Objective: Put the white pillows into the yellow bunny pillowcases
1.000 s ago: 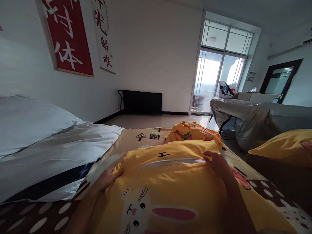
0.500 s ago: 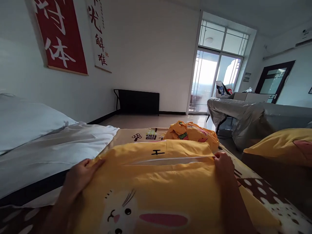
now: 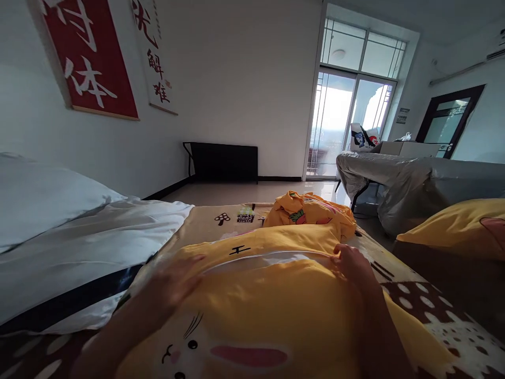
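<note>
A yellow pillowcase (image 3: 252, 300) with a rabbit print lies before me, plump with white filling. Along its upper part runs a long slit, and a strip of white pillow (image 3: 272, 259) shows inside. My right hand (image 3: 353, 266) pinches the cloth at the slit's right end. My left hand (image 3: 177, 279), smeared by motion, lies over the left side of the pillowcase near the slit's other end, its fingers stretched out. A crumpled orange-yellow cloth (image 3: 311, 213) with a carrot print rests just beyond the pillowcase.
The patterned bed cover (image 3: 209, 226) spreads under everything. White bedding (image 3: 118, 226) and a white pillow (image 3: 47, 200) are at the left. Another yellow pillow (image 3: 457, 226) lies at the right. Farther off stand a plastic-covered piece of furniture (image 3: 398, 173) and a black panel (image 3: 224, 163) against the wall.
My left hand has moved right, from the pillowcase's left edge onto its top. My right hand has shifted slightly left, still pinching. The slit gapes more and the cloth is slacker.
</note>
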A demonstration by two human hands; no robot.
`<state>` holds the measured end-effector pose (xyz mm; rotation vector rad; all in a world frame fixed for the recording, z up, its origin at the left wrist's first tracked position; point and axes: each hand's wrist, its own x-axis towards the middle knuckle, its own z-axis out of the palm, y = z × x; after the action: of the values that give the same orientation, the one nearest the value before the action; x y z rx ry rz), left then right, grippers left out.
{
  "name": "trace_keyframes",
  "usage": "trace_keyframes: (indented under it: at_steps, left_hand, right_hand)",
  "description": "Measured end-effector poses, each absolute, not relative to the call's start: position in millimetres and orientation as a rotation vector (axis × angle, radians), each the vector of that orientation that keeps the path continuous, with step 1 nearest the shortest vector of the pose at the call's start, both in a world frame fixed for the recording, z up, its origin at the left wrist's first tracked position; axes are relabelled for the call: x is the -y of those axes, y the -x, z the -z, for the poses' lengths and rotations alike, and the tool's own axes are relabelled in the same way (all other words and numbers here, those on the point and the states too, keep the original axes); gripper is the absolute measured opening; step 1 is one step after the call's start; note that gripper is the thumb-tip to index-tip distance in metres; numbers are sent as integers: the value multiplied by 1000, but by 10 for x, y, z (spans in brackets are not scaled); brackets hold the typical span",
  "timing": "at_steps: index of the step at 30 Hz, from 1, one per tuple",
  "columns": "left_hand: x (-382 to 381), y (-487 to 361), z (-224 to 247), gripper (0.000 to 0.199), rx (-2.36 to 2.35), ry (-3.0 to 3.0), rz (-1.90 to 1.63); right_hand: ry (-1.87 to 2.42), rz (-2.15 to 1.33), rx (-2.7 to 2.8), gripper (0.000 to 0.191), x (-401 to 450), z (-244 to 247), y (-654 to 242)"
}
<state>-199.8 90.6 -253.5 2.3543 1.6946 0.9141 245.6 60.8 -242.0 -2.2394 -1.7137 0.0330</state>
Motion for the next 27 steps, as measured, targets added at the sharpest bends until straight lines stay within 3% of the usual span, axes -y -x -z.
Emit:
trace_keyframes:
  at_steps: [6,10,14,21,27]
  left_hand:
    - [-615,947,2498,38,-1335,-2710,-766]
    - [-727,953,2611,29,-1365,-2629,-785]
    - [-737,1031,2558,15,-1304,-2634,-778]
    - [-705,975,2583,20,-1225,-2918,-861]
    - [-676,987,2584,23,-1277,-3023,-707]
  right_hand:
    - [1549,-336,2122,28,-451,2239,-2110]
    - [1593,-462,2146,36,-503,2305,-2028]
    - [1667,-393,2098,29,-536,2300,-2092]
    - [1451,-127,2140,20,-564,2300,-2018]
    - [1389,-34,2344,19,-595,2381,-1762]
